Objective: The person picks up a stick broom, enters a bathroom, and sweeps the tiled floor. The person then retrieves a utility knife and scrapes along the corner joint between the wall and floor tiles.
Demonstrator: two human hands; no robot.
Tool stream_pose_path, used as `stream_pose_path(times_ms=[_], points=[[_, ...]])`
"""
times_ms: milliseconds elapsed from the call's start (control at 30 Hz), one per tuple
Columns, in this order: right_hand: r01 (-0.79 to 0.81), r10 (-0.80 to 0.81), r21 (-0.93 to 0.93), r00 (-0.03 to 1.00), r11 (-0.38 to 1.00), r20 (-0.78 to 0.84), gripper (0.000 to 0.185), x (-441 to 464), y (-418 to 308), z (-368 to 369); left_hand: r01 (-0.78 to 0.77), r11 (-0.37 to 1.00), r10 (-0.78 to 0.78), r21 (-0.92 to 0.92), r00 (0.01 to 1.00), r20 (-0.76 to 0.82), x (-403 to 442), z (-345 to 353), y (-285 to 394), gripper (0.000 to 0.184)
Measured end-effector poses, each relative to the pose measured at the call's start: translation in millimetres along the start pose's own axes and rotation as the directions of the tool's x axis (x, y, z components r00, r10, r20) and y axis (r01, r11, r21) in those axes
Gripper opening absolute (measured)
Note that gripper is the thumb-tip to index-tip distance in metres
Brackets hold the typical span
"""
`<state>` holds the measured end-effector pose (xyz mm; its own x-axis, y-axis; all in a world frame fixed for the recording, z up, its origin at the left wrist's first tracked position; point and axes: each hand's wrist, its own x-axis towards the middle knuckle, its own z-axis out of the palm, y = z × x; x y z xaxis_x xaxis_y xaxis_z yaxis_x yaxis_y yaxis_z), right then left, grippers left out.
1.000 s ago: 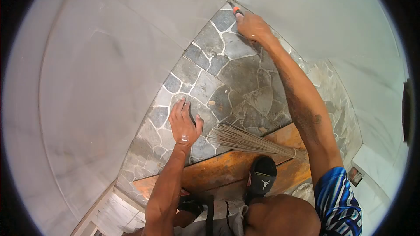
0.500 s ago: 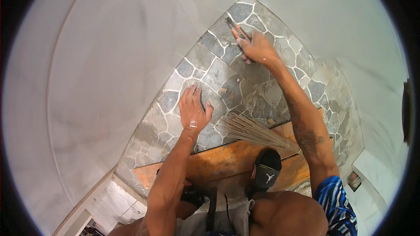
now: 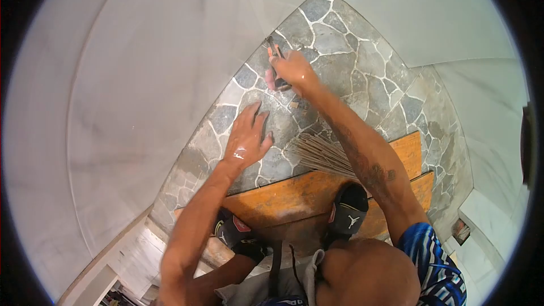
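My right hand (image 3: 293, 69) grips what looks like a pair of pliers (image 3: 273, 49) with orange-and-black handles. Their dark tip points up and left, close to where the stone-patterned floor (image 3: 330, 39) meets the left wall. Some of the handle is covered by my fingers. My left hand (image 3: 247, 136) rests on or just above the floor with its fingers stretched out, holding nothing. A small tan chip (image 3: 294, 105) lies on the stones between the hands.
A bundle of thin sticks (image 3: 320, 152), like a stick broom, lies partly under my right forearm. Worn orange boards (image 3: 283, 195) cross the floor before my feet, which wear black sandals (image 3: 347, 218). Smooth grey walls (image 3: 153, 79) close in on both sides.
My right hand has moved left and a little nearer with the pliers, from the stones towards the left wall's base. My left hand has shifted slightly left.
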<state>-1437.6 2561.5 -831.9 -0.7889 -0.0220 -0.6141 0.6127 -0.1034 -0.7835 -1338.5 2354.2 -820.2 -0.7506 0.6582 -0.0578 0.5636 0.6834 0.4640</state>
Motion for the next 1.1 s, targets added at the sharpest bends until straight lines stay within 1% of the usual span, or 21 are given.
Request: stream_pose_path(times_ms=[100,200,233,300,333,367,400,433,467,500,533,567,633,667,733,767,800,900,933,1000,1100], points=[[-0.095,0.086,0.37,0.995,0.924,0.04,0.018,-10.1,-18.1,20.3,-0.118,0.993,0.114,0.003,0.962,0.247,-21.2,-40.9,-2.5,0.054],[-0.128,0.113,0.257,0.991,0.958,0.072,0.017,-20.1,-24.3,47.7,-0.17,0.985,0.147,0.009,0.876,0.459,-47.3,-94.3,14.4,0.049],[-0.196,0.167,0.142,0.968,0.97,0.189,0.019,-20.4,-23.5,51.6,-0.172,0.985,0.14,0.013,0.843,0.519,-58.4,-112.7,23.1,0.046],[-0.287,0.307,-0.11,0.875,0.952,0.374,0.022,-19.6,-14.2,55.4,-0.145,0.989,0.127,-0.01,0.827,0.548,-81.4,-141.7,38.7,0.044],[-0.344,0.366,-0.123,0.879,0.931,0.306,0.013,-20.0,-8.8,57.1,-0.14,0.99,0.129,-0.023,0.817,0.562,-89.2,-154.8,43.2,0.043],[-0.022,0.088,-0.161,0.906,0.987,0.415,0.014,-4.9,10.8,51.0,-0.118,0.993,0.116,-0.032,0.83,0.546,-96.9,-167.4,47.6,0.041],[0.295,-0.171,-0.159,0.831,0.942,0.529,0.016,22.8,47.4,33.3,-0.09,0.995,0.101,-0.046,0.839,0.535,-105.9,-179.9,51.6,0.04],[0.192,-0.022,-0.306,0.876,0.933,0.482,0.019,1.7,13.7,23.2,-0.063,0.996,0.084,-0.058,0.85,0.52,-115.9,-186.3,51.1,0.038],[-0.072,0.199,-0.381,0.931,0.922,0.305,0.023,-30.6,-28.8,19.6,0.034,0.995,0.021,-0.094,0.848,0.53,-128.2,-185.5,46.4,0.037],[-0.218,0.301,-0.386,0.939,0.896,0.167,0.027,-50.0,-52.2,14.9,0.129,0.983,-0.035,-0.134,0.836,0.548,-141.6,-181.8,40.7,0.035],[-0.289,0.332,-0.344,0.94,0.893,0.073,0.032,-58.1,-68.7,11.3,0.222,0.96,-0.089,-0.168,0.817,0.57,-154.5,-174.9,36.2,0.033],[-0.329,0.343,-0.268,0.939,0.905,0.003,0.037,-62.0,-79.8,11.4,0.18,0.958,-0.061,-0.224,0.89,0.453,-170.5,-157.5,29.9,0.032],[-0.311,0.306,-0.083,0.949,0.947,-0.069,0.035,-48.7,-76.3,15.0,0.078,0.949,-0.015,-0.307,0.979,0.202,-210.1,-103.6,13.0,0.029],[-0.291,0.29,0.013,0.951,0.957,-0.108,0.034,-39.0,-70.0,16.6,0.13,0.934,-0.065,-0.334,0.978,0.199,-225.4,-82.7,11.7,0.028],[-0.182,0.191,0.12,0.979,0.976,-0.068,0.03,-16.3,-45.3,24.7,0.231,0.891,-0.164,-0.391,0.967,0.197,-247.3,-41.4,19.3,0.024],[-0.13,0.14,0.175,0.989,0.976,-0.045,0.028,-4.7,-31.4,33.1,0.202,0.906,-0.157,-0.372,0.976,0.149,-259.9,-25.1,21.1,0.024],[-0.142,0.174,0.367,0.983,0.919,-0.054,0.026,2.5,-20.2,45.0,0.176,0.919,-0.15,-0.352,0.984,0.1,-271.4,-9.7,23.3,0.024],[-0.01,0.146,0.516,0.964,0.856,-0.223,0.027,4.0,-12.4,83.1,0.16,0.931,-0.158,-0.328,0.987,0.033,-280.2,5.2,24.1,0.025],[-0.008,0.16,0.476,0.946,0.879,-0.28,0.021,-4.6,-20.4,93.1,0.181,0.923,-0.184,-0.34,0.983,0.025,-281.0,8.0,23.6,0.025],[-0.042,0.104,0.262,0.968,0.964,-0.227,0.017,10.4,-7.2,98.3,0.19,0.914,-0.204,-0.359,0.979,-0.001,-281.3,9.2,21.4,0.026],[0.069,-0.067,0.003,0.965,0.998,-0.253,0.013,55.5,30.2,109.6,0.188,0.901,-0.209,-0.391,0.978,-0.012,-280.2,9.4,19.7,0.027]])
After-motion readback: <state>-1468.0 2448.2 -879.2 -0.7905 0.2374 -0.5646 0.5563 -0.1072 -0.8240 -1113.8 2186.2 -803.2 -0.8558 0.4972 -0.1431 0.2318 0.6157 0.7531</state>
